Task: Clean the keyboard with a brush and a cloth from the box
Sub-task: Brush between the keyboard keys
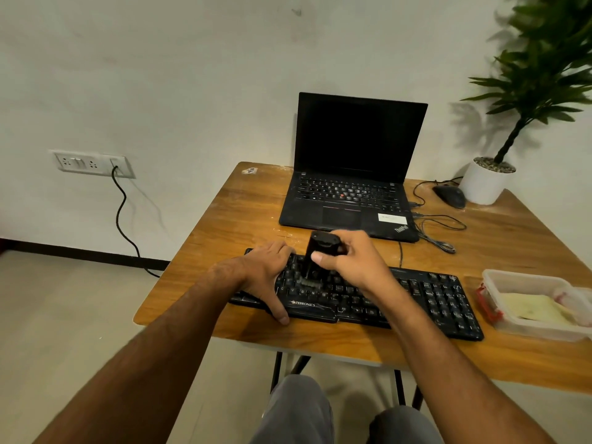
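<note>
Gripping the black brush (321, 256), bristles on the keyboard (378, 294) at table (230, 219) centre, right hand (349, 261) risks popping keys; left hand (267, 267), fingers spread, steadies its nine-o'clock end.

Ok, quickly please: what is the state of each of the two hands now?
Left hand: open, resting on the left end of the black keyboard.
Right hand: gripping the black brush, bristles on the keys.

Black Zebronics keyboard (368, 296) flat; black brush (315, 261) upright on its left keys; clear box (499, 325) with yellowish cloth (533, 310) right of keyboard.
</note>
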Motion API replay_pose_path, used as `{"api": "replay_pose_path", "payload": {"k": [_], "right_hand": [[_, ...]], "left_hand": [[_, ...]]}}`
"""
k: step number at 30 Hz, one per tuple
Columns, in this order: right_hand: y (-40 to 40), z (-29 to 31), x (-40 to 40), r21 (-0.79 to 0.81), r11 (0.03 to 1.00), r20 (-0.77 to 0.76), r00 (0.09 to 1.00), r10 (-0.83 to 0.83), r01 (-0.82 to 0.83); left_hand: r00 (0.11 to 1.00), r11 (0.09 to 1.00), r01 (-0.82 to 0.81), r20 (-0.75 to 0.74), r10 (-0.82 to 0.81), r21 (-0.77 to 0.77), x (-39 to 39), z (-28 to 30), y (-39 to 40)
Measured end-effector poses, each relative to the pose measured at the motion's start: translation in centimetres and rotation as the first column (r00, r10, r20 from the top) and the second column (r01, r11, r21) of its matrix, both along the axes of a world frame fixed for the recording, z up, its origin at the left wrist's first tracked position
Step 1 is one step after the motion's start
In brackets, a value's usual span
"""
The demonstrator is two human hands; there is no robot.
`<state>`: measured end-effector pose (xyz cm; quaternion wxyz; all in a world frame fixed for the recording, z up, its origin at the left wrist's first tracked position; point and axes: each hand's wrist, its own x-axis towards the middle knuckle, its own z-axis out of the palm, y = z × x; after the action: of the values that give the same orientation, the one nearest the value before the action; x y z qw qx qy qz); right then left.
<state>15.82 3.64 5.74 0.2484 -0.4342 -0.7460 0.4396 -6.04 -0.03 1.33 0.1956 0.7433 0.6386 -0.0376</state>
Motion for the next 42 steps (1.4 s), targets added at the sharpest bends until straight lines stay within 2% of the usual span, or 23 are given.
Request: {"api": "replay_pose_path", "payload": {"k": [8, 10, 12, 14, 19, 22, 25, 27, 32, 37, 42], "right_hand": [[0.6, 0.4, 1.3, 0.085, 0.996, 0.266, 0.964, 0.014, -0.038], [0.8, 1.0, 1.1, 0.110, 0.993, 0.264, 0.964, 0.009, -0.040], [0.7, 1.2, 0.5, 0.103, 0.994, 0.159, 0.987, 0.007, -0.023], [0.5, 0.8, 0.1, 0.109, 0.994, 0.120, 0.993, 0.007, -0.020], [1.1, 0.1, 2.0, 0.084, 0.996, 0.242, 0.970, -0.007, -0.014], [1.4, 1.1, 2.4, 0.155, 0.987, 0.323, 0.947, -0.004, -0.049], [1.3, 1.1, 2.0, 0.216, 0.976, 0.222, 0.974, -0.051, 0.002], [0.8, 0.2, 2.0, 0.171, 0.985, 0.188, 0.981, -0.055, 0.023], [0.0, -0.5, 2.6, 0.121, 0.992, 0.224, 0.974, 0.017, -0.046], [0.6, 0.1, 2.2, 0.058, 0.996, -0.016, 0.998, -0.065, 0.066], [-1.0, -1.6, 1.1, 0.081, 0.997, 0.081, 0.997, 0.002, -0.008]], "left_hand": [[1.000, 1.000, 0.002, 0.007, -0.002, -0.007, 0.0, -0.1, -0.2], [1.000, 1.000, -0.002, 0.010, 0.002, -0.004, 0.0, 0.0, -0.2], [1.000, 1.000, 0.000, 0.007, 0.000, 0.003, 0.1, 0.0, -0.1], [1.000, 1.000, 0.001, 0.003, -0.001, 0.002, 0.1, 0.0, -0.1], [1.000, 1.000, 0.002, 0.016, -0.002, 0.002, 0.1, 0.0, -0.1], [1.000, 1.000, -0.007, 0.018, 0.007, -0.011, 0.1, 0.0, -0.1], [1.000, 1.000, -0.010, 0.018, 0.010, -0.016, -0.2, -0.1, -0.1], [1.000, 1.000, -0.008, 0.018, 0.008, -0.010, -0.3, -0.3, 0.0], [1.000, 1.000, -0.010, 0.007, 0.010, -0.013, -0.3, -0.4, 0.2], [1.000, 1.000, -0.006, 0.007, 0.006, -0.001, 0.0, -0.2, 0.0], [1.000, 1.000, 0.004, 0.003, -0.004, 0.007, -0.1, -0.3, -0.1]]}}
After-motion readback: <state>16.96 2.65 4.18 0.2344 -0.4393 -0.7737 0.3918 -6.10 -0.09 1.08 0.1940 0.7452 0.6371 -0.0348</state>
